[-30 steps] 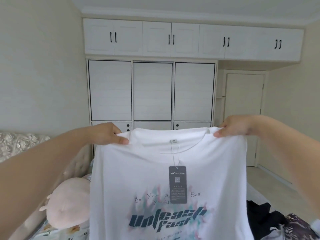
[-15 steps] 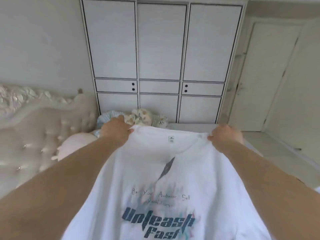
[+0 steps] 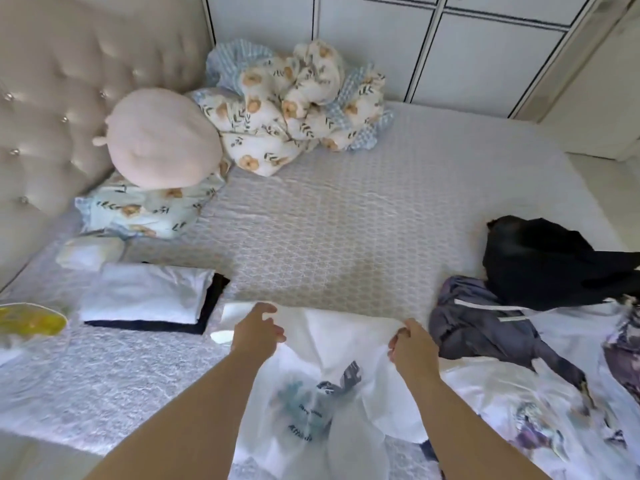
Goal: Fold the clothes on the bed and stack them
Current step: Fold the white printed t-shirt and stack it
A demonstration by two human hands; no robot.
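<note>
The bed (image 3: 346, 209) fills most of the frame, its patterned cover running from the padded headboard (image 3: 69, 81) at upper left to the right edge. A crumpled floral quilt (image 3: 294, 98) sits at the top centre, touching a round pink cushion (image 3: 159, 136) that rests on a floral pillow (image 3: 145, 209). At the right edge lies a black garment (image 3: 547, 261), overlapping a grey-purple garment (image 3: 485, 323) just below it. At left of centre a folded white piece (image 3: 145, 292) lies on a folded dark piece (image 3: 207, 306), forming a stack.

The white T-shirt (image 3: 329, 375) lies on the bed at lower centre, its printed front rumpled and partly turned under. The left hand (image 3: 258, 332) rests on the shirt's upper left edge with fingers curled; it seems to grip the cloth, though blur makes that uncertain. The right hand (image 3: 412, 344) pinches the upper right edge between thumb and fingers.
</note>
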